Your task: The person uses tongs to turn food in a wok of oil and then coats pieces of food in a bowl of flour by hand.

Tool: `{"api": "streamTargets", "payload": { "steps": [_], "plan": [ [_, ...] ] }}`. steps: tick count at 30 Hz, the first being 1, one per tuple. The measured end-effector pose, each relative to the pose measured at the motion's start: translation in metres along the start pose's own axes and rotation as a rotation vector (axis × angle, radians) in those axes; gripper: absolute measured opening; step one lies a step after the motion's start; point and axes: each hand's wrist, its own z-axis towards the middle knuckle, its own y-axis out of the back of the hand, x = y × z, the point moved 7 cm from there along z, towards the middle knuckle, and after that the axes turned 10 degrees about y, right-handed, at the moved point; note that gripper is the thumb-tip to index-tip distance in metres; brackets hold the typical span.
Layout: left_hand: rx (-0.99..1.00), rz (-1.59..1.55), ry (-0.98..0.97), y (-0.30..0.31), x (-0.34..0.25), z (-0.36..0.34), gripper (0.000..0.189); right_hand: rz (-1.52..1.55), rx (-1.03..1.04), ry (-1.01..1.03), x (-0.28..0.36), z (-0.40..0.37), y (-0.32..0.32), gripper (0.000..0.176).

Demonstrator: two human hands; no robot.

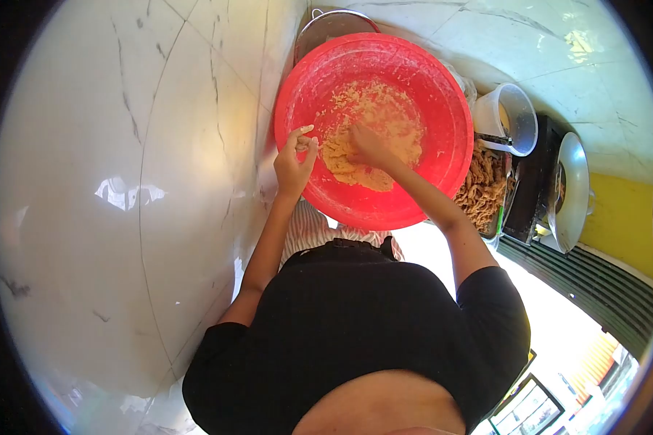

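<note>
A big red plastic basin sits in front of me and holds a mass of crumbly tan dough. My right hand is pushed down into the dough near the basin's middle, fingers curled into it. My left hand is at the basin's near-left rim, fingers bent over the edge and dusted with dough. Both forearms are bare. My black shirt fills the lower part of the view.
A metal pot stands behind the basin. A white plastic bucket is to the right, with a tray of brown fried strips below it. A dark stove with a metal pan lies further right. White marble tiles cover the left.
</note>
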Motion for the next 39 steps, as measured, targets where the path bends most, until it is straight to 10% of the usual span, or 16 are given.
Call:
{"api": "streamTargets", "payload": {
  "steps": [8,16,23,39],
  "plan": [
    [-0.026,0.029,-0.017,0.0,0.004,0.001,0.024,-0.062,-0.634,-0.089,-0.048,-0.009,0.045,0.035],
    [-0.034,0.069,0.001,-0.003,0.006,-0.001,0.024,0.182,0.102,0.212,0.013,-0.007,-0.009,0.029],
    [-0.02,0.076,0.003,-0.004,0.006,0.0,0.023,0.084,-0.061,0.427,0.036,0.002,-0.02,0.027],
    [-0.009,0.073,-0.006,-0.004,0.006,-0.001,0.021,-0.122,0.215,-0.021,-0.027,-0.038,-0.008,0.043]
  ]
}}
